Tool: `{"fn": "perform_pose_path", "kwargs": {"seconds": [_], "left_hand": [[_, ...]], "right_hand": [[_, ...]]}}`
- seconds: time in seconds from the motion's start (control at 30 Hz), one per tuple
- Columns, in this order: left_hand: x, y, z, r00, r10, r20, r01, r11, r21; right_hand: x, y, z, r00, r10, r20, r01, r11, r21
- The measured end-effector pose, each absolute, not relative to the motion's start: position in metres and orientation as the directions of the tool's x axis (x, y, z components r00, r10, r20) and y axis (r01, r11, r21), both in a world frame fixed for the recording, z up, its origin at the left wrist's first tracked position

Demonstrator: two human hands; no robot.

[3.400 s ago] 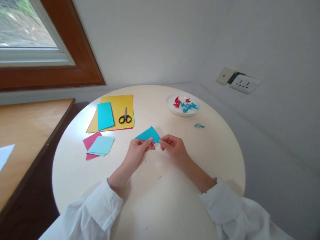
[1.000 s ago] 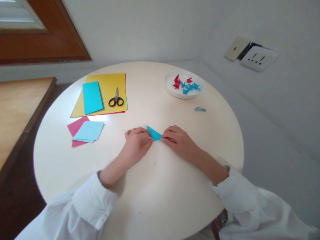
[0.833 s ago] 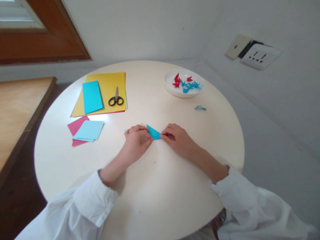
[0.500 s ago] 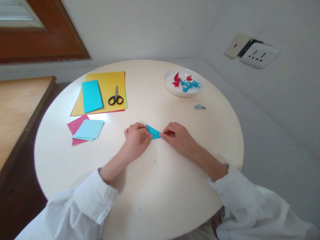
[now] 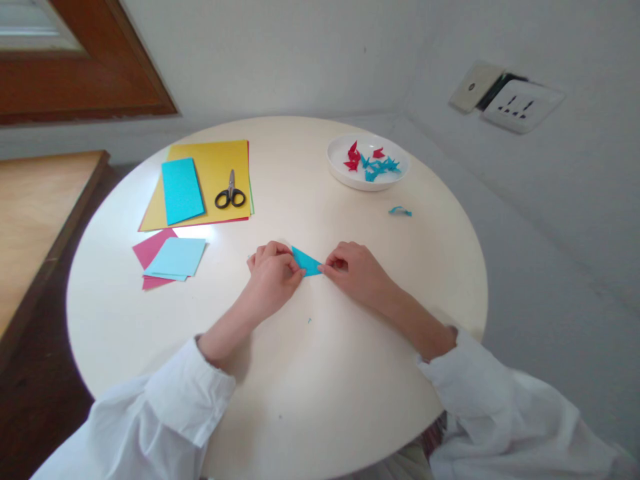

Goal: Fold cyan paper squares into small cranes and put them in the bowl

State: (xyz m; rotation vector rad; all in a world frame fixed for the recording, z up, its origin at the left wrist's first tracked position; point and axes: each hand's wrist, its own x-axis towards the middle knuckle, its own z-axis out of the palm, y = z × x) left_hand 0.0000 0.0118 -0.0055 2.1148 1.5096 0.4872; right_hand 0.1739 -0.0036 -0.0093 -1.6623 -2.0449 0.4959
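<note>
Paper triangle (image 5: 308, 261), blue, near the middle of the bench (image 5: 320, 393). Gripped at the left by the left hand (image 5: 273, 275), thumb and fingers together and partly covering it; pinched at the right tip by the right hand (image 5: 357, 275). Beyond, to the right, white dish (image 5: 367, 185) with folded pieces (image 5: 383, 169), red and blue; just in front of it, curled blue strip (image 5: 401, 211).

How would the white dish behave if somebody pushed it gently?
The dish would probably slide rather than tip, being wide and low. It should hardly roll, since it sits flat on the table. The small figures inside look loose, so they might shift.
</note>
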Motion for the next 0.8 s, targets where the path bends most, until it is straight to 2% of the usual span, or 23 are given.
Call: {"fn": "perform_pose_path", "kwargs": {"seconds": [0.27,0.57,0.67,0.8], "left_hand": [[0.0010,0.0124,-0.0045,0.300,0.954,-0.004,0.788,-0.246,0.565],[-0.0001,0.0134,-0.0084,0.306,0.952,0.009,0.793,-0.261,0.550],[-0.0018,0.0122,-0.0102,0.330,0.943,0.048,0.792,-0.304,0.529],[-0.0046,0.0087,-0.0128,0.452,0.884,0.121,0.757,-0.452,0.471]], "right_hand": [[0.1716,-0.0041,-0.0014,-0.135,0.989,0.059,0.853,0.146,-0.501],[0.1736,-0.0030,-0.0078,-0.139,0.987,0.086,0.877,0.163,-0.452],[0.1723,-0.0040,-0.0074,-0.119,0.989,0.084,0.898,0.144,-0.417],[0.1711,-0.0054,-0.0070,-0.074,0.995,0.066,0.915,0.094,-0.392]]}}
